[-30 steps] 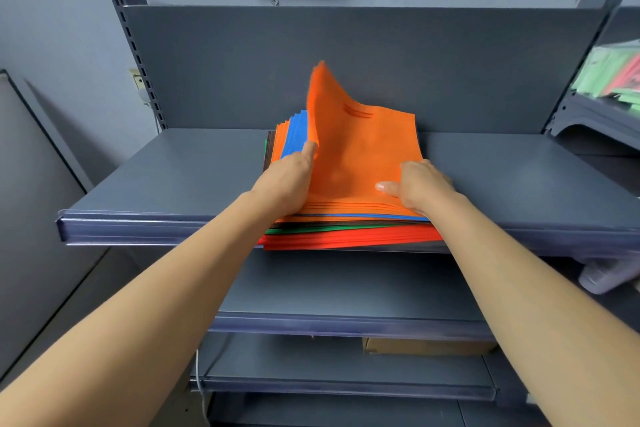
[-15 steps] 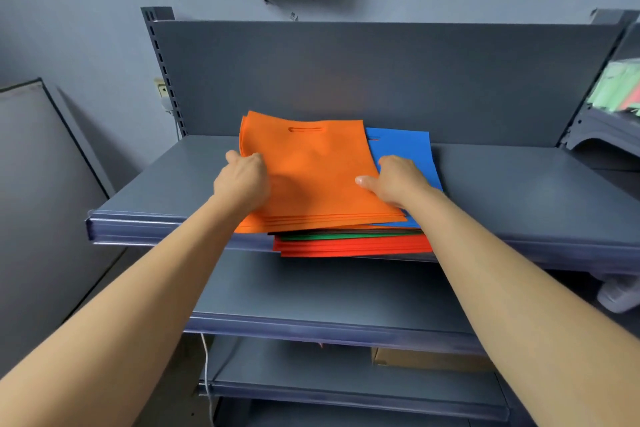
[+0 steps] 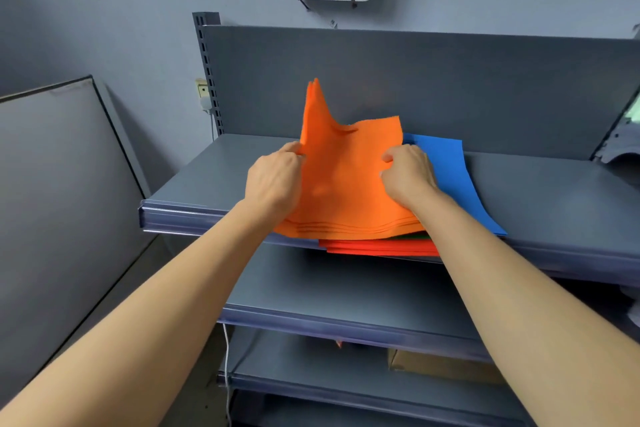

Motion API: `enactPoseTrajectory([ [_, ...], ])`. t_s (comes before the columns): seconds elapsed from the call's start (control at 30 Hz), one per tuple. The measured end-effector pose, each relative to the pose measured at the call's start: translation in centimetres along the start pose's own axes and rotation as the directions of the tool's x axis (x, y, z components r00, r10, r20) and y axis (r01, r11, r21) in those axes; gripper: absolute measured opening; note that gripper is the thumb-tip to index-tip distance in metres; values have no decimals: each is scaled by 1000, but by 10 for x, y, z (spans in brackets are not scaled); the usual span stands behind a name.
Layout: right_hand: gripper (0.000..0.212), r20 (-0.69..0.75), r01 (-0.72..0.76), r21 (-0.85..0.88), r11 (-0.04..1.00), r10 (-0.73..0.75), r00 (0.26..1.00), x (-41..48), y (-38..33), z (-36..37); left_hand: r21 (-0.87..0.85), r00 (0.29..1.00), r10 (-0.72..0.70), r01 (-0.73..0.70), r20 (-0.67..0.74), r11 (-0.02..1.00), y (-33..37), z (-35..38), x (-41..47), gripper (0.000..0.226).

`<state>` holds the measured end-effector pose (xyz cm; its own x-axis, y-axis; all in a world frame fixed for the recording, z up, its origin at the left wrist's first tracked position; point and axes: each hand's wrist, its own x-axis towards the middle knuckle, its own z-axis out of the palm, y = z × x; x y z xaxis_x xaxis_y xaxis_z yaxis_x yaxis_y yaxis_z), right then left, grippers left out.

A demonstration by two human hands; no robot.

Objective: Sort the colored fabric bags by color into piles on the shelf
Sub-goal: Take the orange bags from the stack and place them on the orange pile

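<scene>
At the front edge of the top shelf [image 3: 554,191], the orange bags [image 3: 343,184] are gripped with curled fingers by the left hand [image 3: 273,180] and the right hand [image 3: 408,173], their far end lifted off the blue bag [image 3: 453,170], with red bags [image 3: 381,248] underneath.

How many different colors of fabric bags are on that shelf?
4: orange bags on top; blue bag beneath, sticking out right; green bag edge under that; red bags at the bottom. Others may be hidden.
</scene>
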<state>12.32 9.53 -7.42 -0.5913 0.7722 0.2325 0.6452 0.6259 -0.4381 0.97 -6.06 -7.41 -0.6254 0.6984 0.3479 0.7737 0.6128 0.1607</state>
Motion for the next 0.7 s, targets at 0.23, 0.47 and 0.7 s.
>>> enactPoseTrajectory([
  [0.23,26,-193,142,-116,983,-163,968,-23,-34,-10,69,995,64,-59,-73,996,-22,-22,-11,42],
  [0.47,30,-213,337,-91,937,-349,913,-49,-78,-2,37,976,-117,126,-182,991,-55,-53,-52,26],
  [0.7,32,-207,583,30,812,-566,798,-91,-143,10,18,844,-432,461,-319,887,-87,-99,-126,15],
])
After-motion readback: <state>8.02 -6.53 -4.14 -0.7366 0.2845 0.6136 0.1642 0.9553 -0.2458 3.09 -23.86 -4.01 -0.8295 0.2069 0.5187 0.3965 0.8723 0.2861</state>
